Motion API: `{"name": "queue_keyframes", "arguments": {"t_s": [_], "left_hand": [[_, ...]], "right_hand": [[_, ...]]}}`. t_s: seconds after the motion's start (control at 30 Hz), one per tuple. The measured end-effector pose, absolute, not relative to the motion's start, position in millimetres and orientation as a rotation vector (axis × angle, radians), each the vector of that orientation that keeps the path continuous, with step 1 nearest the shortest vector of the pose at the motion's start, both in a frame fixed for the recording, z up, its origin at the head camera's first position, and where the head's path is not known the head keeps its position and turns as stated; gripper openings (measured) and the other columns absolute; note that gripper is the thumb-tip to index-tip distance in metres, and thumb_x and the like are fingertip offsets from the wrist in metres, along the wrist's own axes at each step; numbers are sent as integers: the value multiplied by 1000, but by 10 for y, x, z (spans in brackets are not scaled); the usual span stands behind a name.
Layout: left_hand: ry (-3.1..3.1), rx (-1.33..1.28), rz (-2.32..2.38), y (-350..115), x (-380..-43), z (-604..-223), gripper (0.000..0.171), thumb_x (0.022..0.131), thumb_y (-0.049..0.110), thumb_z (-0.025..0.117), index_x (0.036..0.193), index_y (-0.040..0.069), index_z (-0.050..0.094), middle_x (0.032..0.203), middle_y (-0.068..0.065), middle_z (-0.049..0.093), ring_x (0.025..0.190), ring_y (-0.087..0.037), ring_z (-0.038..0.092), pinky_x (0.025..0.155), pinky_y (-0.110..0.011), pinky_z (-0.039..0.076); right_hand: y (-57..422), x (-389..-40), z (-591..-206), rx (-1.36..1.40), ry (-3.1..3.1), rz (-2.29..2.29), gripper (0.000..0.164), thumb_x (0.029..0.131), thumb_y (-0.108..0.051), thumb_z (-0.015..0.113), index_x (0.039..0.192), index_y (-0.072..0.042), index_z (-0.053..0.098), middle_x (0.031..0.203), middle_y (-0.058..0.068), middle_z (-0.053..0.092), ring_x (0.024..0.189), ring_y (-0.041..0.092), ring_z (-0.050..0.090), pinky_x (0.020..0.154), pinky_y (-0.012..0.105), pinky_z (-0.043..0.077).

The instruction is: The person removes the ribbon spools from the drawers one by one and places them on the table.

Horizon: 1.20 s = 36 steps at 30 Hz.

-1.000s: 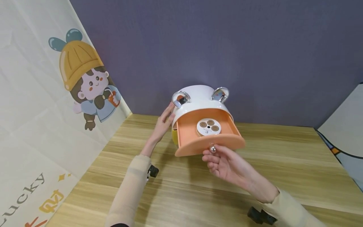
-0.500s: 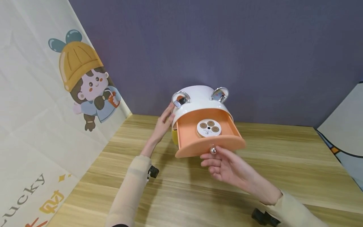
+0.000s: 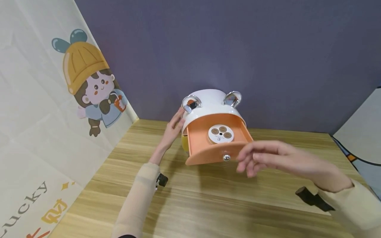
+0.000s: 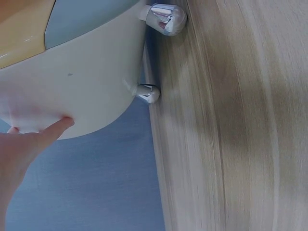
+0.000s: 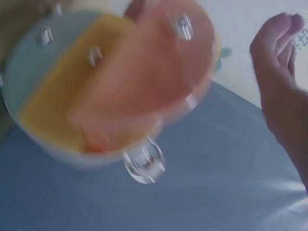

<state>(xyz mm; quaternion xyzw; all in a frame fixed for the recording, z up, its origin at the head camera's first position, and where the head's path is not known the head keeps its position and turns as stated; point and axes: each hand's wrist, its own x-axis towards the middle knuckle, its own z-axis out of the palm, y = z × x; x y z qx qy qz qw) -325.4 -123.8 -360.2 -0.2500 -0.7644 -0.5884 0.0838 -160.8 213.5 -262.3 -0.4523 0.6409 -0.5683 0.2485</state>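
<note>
- At far left hangs a white cloth (image 3: pixel 26 82) with a cartoon figure (image 3: pixel 99 87) in a yellow hat; "Lucky" is printed at its near end.
- The left hand (image 3: pixel 172 130) rests on the left side of the box, fingers nearly straight and touching its white shell, not wrapped round anything. A black device (image 3: pixel 162 180) sits at that wrist.
- The box (image 3: pixel 208 100) stands on the wooden table (image 3: pixel 190 205), in front of the dark wall (image 3: pixel 208 43). It has two shiny ears on top, and the left wrist view shows silver feet (image 4: pixel 166 19) underneath.
- The orange drawer (image 3: pixel 197 137) juts out of the box toward the near side.
- The white disc (image 3: pixel 221 135), with three brown circles, lies flat in the drawer, toward the front panel.
- The silver knob (image 3: pixel 226 157) is on the drawer's front, with nothing gripping it.
- The right hand (image 3: pixel 271 157) is just right of the knob and apart from it, fingers loosely bent, holding nothing; it is blurred.
- At far right is a pale panel (image 3: pixel 363 129) with a dark edge.
</note>
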Motion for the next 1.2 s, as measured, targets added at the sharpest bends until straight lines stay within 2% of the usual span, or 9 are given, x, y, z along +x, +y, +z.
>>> {"name": "queue_keyframes", "arguments": {"t_s": [0.13,0.27,0.43,0.6,0.67,0.83,0.97,1.03,1.2], "left_hand": [[-2260,-744,-1772,-1260,-3390,-3744,49,105,10,44,153,7,35,167,-8,19,156,-26,14,129,-44,16],[-2240,-737,-1773,-1273,-3482,-3851,48,105,11,45,153,11,37,167,-4,22,156,-22,16,129,-43,17],[-2221,-753,-1761,-1253,-3500,-3904,48,106,24,47,153,17,39,166,-1,23,156,-21,18,129,-45,19],[-2227,-745,-1720,-1228,-3497,-3950,54,103,44,49,152,23,41,166,1,25,155,-20,20,128,-45,22],[-2222,-740,-1721,-1225,-3487,-3956,52,103,42,49,151,22,42,165,1,26,155,-20,21,128,-44,22],[-2217,-747,-1746,-1227,-3428,-3894,47,106,22,47,152,14,41,166,-2,25,155,-19,20,129,-40,20],[-2239,-742,-1756,-1225,-3389,-3826,47,106,16,45,152,10,39,166,-5,23,156,-22,17,129,-39,18],[-2246,-731,-1757,-1228,-3386,-3816,47,106,15,45,152,9,38,166,-6,23,156,-23,16,129,-41,18],[-2229,-720,-1737,-1250,-3463,-3885,46,106,19,46,152,19,41,165,3,26,155,-16,19,129,-41,19]], "right_hand": [[2079,-1776,-2337,-1256,2261,-1360,30,104,1,41,130,-4,56,120,12,68,106,19,67,89,26,59],[1958,-2001,-2285,-1167,2600,-1123,24,103,-16,54,125,-21,61,118,-3,70,105,10,66,81,24,58],[1868,-2274,-2428,-1198,2765,-880,36,97,-25,65,132,-28,59,131,-8,64,115,12,62,89,31,56],[1809,-2460,-2562,-1223,2747,-759,55,91,-32,72,142,-25,53,144,-8,55,133,14,52,108,41,48],[1777,-2515,-2593,-1254,2709,-729,60,90,-31,74,144,-19,51,147,-4,53,136,18,50,110,45,46],[1701,-2624,-2639,-1294,2637,-672,66,88,-22,76,146,-7,47,148,6,52,134,24,51,108,48,46],[1653,-2670,-2682,-1278,2634,-606,65,89,-22,74,145,-4,47,144,8,55,128,23,54,106,45,47],[1632,-2677,-2707,-1283,2650,-567,60,90,-18,71,144,-4,49,142,8,57,125,22,55,103,44,48],[1595,-2690,-2734,-1306,2696,-531,55,89,-12,70,140,-4,52,136,8,61,119,21,57,99,43,50]]}}
